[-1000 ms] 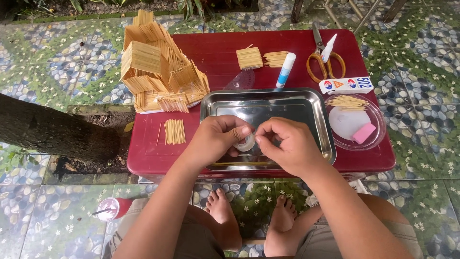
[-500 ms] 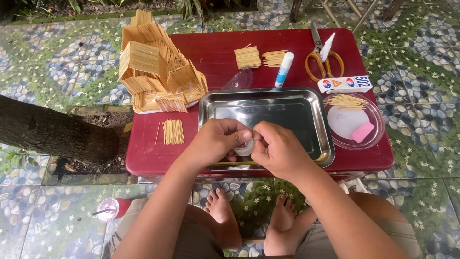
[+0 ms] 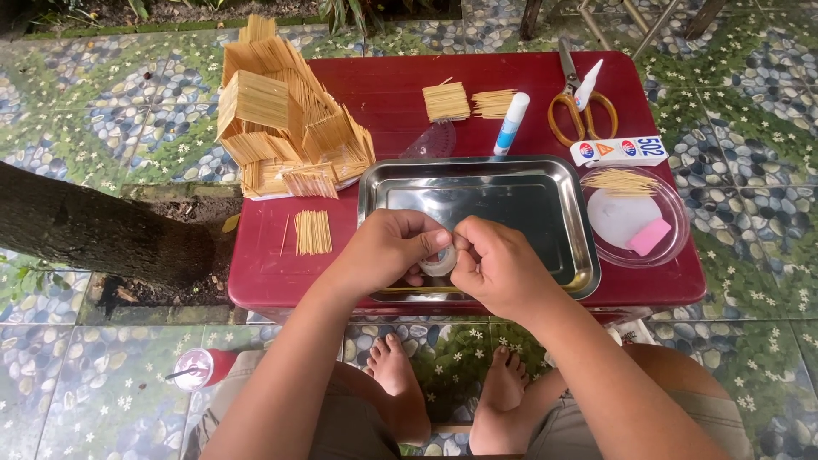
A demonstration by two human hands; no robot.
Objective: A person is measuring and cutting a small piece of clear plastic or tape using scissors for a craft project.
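Both my hands meet over the front edge of a steel tray point(image 3: 477, 183) on a small red table point(image 3: 375, 102). My left hand point(image 3: 388, 250) grips a small roll of clear tape point(image 3: 440, 263). My right hand point(image 3: 492, 264) pinches at the same roll from the right, fingers closed on its edge. The tray itself holds nothing visible.
A model house of toothpicks point(image 3: 285, 115) stands at the table's back left, with a loose toothpick bundle point(image 3: 313, 232) in front. Behind the tray lie two toothpick panels point(image 3: 469, 102), a glue stick point(image 3: 512, 123), scissors point(image 3: 578, 102), a glue box point(image 3: 618, 152). A clear bowl point(image 3: 635, 217) sits right. A tree trunk point(image 3: 94, 230) lies left.
My two hands have drawn closer together over the tape roll and shifted slightly towards the tray's front edge. Nothing else on the table has moved.
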